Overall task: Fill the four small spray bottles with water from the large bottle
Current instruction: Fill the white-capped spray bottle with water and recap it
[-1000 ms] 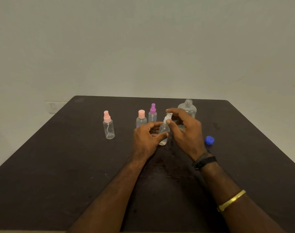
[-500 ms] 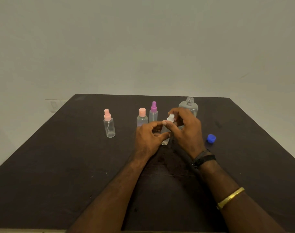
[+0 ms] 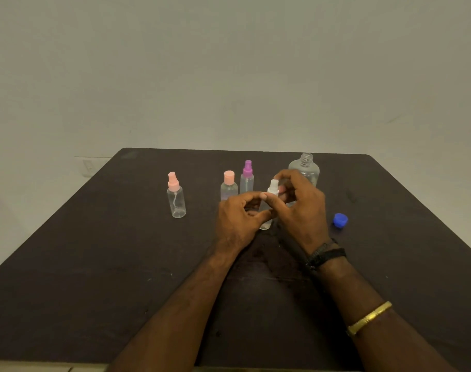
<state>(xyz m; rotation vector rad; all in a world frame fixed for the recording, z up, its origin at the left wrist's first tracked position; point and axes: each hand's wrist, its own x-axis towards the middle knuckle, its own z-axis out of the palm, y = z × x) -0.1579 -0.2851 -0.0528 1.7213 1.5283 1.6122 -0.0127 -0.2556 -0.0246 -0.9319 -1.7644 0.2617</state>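
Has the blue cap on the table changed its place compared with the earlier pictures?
No. The blue cap keeps the same offset from the open large bottle, to its right and nearer the person. Only the camera view has shifted slightly.

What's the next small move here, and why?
Probably the right hand should twist the white spray top, since it pinches that top while the left hand grips the small bottle upright. Whether that loosens or tightens it, I cannot tell.

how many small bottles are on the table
4. A pink-topped bottle stands alone at left; a pink-capped bottle and a purple-topped bottle stand side by side mid-table; the white-topped bottle is held by the left hand and right hand. None looks hidden.
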